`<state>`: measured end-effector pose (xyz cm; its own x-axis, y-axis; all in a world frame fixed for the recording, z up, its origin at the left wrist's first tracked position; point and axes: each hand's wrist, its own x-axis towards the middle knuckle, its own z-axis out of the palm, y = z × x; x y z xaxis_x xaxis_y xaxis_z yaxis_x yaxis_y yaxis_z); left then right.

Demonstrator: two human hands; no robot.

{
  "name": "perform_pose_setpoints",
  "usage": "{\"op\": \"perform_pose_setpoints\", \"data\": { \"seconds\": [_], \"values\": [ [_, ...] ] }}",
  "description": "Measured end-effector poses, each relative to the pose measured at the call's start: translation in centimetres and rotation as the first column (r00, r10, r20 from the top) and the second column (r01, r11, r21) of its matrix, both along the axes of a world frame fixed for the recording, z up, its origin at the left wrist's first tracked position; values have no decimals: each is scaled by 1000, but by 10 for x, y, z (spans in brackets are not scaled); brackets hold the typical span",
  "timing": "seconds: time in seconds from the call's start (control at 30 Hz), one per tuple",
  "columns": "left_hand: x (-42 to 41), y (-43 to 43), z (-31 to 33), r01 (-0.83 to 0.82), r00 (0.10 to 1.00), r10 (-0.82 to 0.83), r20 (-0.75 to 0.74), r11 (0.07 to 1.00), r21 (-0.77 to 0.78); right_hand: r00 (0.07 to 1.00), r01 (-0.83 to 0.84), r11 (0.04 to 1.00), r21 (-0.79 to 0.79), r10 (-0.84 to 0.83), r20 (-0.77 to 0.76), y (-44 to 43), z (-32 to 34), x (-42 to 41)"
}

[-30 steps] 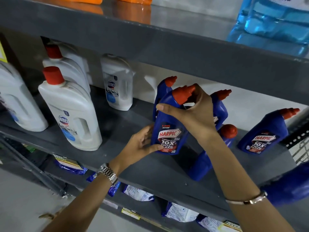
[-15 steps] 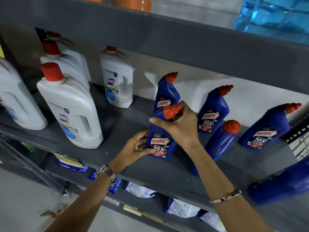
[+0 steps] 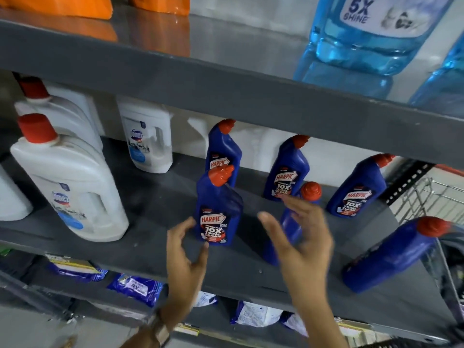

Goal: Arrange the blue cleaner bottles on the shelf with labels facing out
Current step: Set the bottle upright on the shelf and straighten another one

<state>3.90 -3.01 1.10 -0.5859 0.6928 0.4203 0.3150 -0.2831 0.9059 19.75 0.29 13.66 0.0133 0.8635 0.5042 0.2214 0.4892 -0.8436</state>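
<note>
Several blue cleaner bottles with red caps stand on the grey shelf (image 3: 155,257). The front bottle (image 3: 219,212) stands upright with its label facing out. Behind it is a second bottle (image 3: 223,146), and two more labelled ones (image 3: 287,172) (image 3: 356,192) stand along the back. A bottle (image 3: 291,229) partly hidden behind my right hand shows no label. Another (image 3: 394,254) at the right edge also shows plain blue. My left hand (image 3: 185,252) is open just below and left of the front bottle. My right hand (image 3: 301,237) is open, fingers spread, to its right.
White bottles with red caps (image 3: 67,187) fill the left of the shelf. The upper shelf edge (image 3: 226,89) hangs low overhead, with light-blue jugs (image 3: 371,33) and orange containers (image 3: 57,6) on it. A wire basket (image 3: 434,199) is at the right. Packets (image 3: 135,288) lie on the lower shelf.
Both hands have let go of the front bottle, which now stands on the shelf with its label out. My right hand has drawn back to the right.
</note>
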Motion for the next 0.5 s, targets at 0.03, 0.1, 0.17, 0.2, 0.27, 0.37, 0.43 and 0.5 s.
{"op": "perform_pose_setpoints", "data": {
  "seconds": [0.03, 0.1, 0.17, 0.2, 0.27, 0.37, 0.43, 0.5],
  "values": [
    [18, -7, 1, 13, 1000, -13, -19, 1000, -9, 998, 25, 999, 26, -24, -64, -1, -1, 22],
    [49, -10, 2, 177, 981, -186, -53, 975, -136, 981, -1, 1000, -3, 1, -193, 10, -1, 61],
    [77, -1, -2, 349, 927, -372, -49, 903, -251, 965, -94, 991, -93, 68, -252, 31, 2, 89],
    [89, 6, -2, 391, 908, -417, -33, 874, -289, 967, -148, 981, -127, 117, -225, 43, 5, 96],
    [106, 22, 0, 409, 900, -436, -13, 854, -320, 959, -274, 944, -185, 254, -125, 67, 10, 102],
    [120, 40, -1, 383, 919, -395, 18, 876, -293, 882, -441, 842, -311, 471, 25, 98, 19, 102],
    [123, 47, -3, 331, 939, -343, 5, 901, -280, 822, -481, 792, -376, 557, 119, 111, 20, 99],
    [120, 51, -5, 260, 960, -277, -32, 931, -254, 788, -505, 762, -405, 599, 145, 118, 21, 95]
  ]
}}
